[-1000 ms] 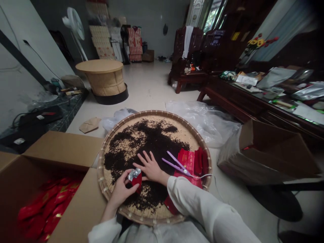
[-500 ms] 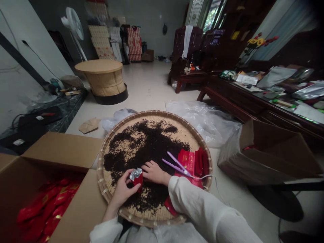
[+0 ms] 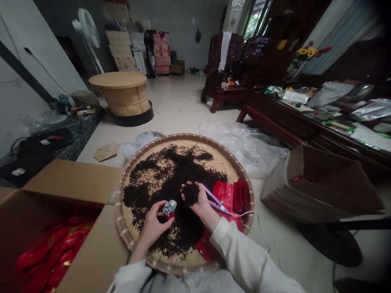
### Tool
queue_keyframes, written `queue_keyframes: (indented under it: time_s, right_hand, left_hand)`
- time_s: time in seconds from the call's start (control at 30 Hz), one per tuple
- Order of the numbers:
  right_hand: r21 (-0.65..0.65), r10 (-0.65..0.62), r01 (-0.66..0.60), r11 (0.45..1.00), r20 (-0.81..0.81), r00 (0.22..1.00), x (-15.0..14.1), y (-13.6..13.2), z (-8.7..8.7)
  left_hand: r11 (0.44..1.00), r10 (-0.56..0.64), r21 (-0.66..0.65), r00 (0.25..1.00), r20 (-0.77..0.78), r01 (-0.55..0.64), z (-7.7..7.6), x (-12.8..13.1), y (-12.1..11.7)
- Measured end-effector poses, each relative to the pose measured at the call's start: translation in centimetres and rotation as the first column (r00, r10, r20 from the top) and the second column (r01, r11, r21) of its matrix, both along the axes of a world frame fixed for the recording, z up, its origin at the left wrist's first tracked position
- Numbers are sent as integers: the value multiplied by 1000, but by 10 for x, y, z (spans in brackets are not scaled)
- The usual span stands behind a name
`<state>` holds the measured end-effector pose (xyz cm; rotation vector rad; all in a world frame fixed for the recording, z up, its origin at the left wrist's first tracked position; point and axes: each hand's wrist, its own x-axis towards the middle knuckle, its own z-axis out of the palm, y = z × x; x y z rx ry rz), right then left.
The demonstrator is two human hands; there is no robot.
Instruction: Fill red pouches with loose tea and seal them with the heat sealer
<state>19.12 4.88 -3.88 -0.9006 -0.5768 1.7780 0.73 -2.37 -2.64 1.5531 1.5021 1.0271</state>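
Note:
My left hand grips a small red foil pouch between thumb and fingers, its silver-lined mouth facing up. Beside it, my right hand is turned palm up and cupped around a heap of dark loose tea leaves. Both hands are over a round woven bamboo tray, where more dark leaves lie spread out. A purple hair straightener with a white cord rests near my right wrist, partly hidden by that hand. Flat red pouches lie under and beside it.
Left of the tray stands an open cardboard box with many red packets inside. On the right is another open carton. Clear plastic sheeting lies on the floor beyond the tray. A dark wooden table holds clutter.
My right hand has lifted from the leaves, moved right and turned palm up with a handful of tea. My left hand keeps the pouch, now slightly to the right and more tilted.

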Motion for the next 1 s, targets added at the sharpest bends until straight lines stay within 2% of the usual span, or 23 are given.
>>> queue_keyframes:
  time_s: [0.07, 0.3, 0.43, 0.67, 0.9, 1.0]
  right_hand:
    - [-38, -29, 26, 999, -75, 997, 4, -2, 10]
    - [5, -182, 183, 983, -100, 978, -12, -17, 56]
    - [119, -238, 241, 963, -44, 970, -24, -28, 75]
    - [330, -206, 186, 926, 27, 978, -30, -35, 76]
    - [333, -60, 42, 942, 45, 997, -21, -41, 77]
    - [393, -109, 40, 919, 156, 982, -11, -42, 78]
  left_hand:
    - [999, -6, 40, 999, -39, 8, -3, 5, 1]
    - [996, 4, 93, 995, -100, 5, -8, 22, 4]
    - [996, 28, 84, 995, -92, -20, -9, 26, 5]
    - [997, 51, 65, 998, -34, -49, -13, 23, 6]
    - [989, 100, 110, 995, -31, -96, -17, 22, 7]
    - [986, 109, 130, 994, -8, -107, -15, 22, 6]
